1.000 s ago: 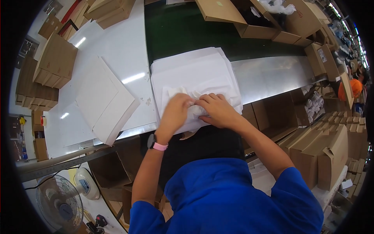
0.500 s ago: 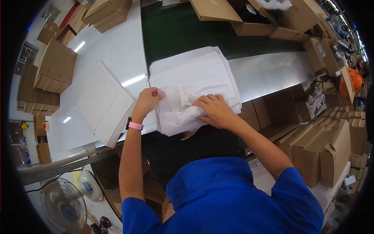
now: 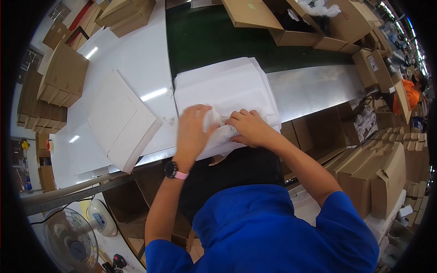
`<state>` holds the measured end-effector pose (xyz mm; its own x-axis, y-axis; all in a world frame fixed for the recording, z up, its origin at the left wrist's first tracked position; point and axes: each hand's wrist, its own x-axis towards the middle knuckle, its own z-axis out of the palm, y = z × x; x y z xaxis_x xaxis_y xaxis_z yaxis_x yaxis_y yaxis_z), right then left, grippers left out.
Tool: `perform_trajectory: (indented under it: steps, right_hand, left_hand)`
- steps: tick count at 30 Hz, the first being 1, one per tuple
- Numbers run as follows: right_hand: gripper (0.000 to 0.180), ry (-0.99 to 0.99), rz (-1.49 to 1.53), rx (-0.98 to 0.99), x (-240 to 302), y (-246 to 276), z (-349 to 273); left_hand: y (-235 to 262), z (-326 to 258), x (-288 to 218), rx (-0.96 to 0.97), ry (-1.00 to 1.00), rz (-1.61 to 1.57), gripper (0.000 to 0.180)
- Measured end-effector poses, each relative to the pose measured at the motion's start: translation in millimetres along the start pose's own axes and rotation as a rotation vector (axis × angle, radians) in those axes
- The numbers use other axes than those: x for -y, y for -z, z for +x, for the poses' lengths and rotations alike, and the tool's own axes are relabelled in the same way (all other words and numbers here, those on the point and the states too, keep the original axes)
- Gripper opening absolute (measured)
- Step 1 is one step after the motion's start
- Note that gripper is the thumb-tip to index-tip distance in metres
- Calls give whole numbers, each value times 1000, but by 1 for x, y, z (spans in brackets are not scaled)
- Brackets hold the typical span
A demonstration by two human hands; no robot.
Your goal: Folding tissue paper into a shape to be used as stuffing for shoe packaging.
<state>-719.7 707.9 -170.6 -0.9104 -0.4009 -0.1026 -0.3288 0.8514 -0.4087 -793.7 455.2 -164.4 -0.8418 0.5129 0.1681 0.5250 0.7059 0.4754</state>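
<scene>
A stack of white paper sheets [image 3: 223, 82] lies at the table's near edge, in front of my body. On its near part is a bundle wrapped in thin white paper [image 3: 224, 133]; what is inside is hidden. My right hand [image 3: 253, 129] curls over the bundle's right side, fingers bent on top and thumb toward me. My left hand [image 3: 195, 132], with a watch and a pink band at the wrist, is at the bundle's left end by the raised paper. Motion smears its fingers, so their grip is unclear.
Left of the stack lies another pile of white sheets [image 3: 119, 120] on the white tabletop [image 3: 136, 59]. Beyond are a green surface [image 3: 205, 41] and a metal strip [image 3: 318, 86]. Cardboard boxes [image 3: 66, 75] stand far left; an open carton [image 3: 296, 36] sits at the back. A fan [image 3: 73, 241] stands lower left.
My left hand has moved right, from the paper's left edge to the bundle, and the paper's left part is now folded inward. My right hand has stayed on the bundle.
</scene>
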Motion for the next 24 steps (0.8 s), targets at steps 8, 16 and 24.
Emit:
perform_trajectory:
  steps: [8,16,24]
  right_hand:
    - [58,11,-21,-32,6,-4,2]
    - [58,-14,-21,1,7,-3,1]
    - [57,32,-27,-116,-3,-14,0]
  left_hand:
    - [-19,10,1,-162,-122,131,45]
    - [-17,9,-2,61,1,-189,31]
    - [-15,-1,-21,220,-55,-339,40]
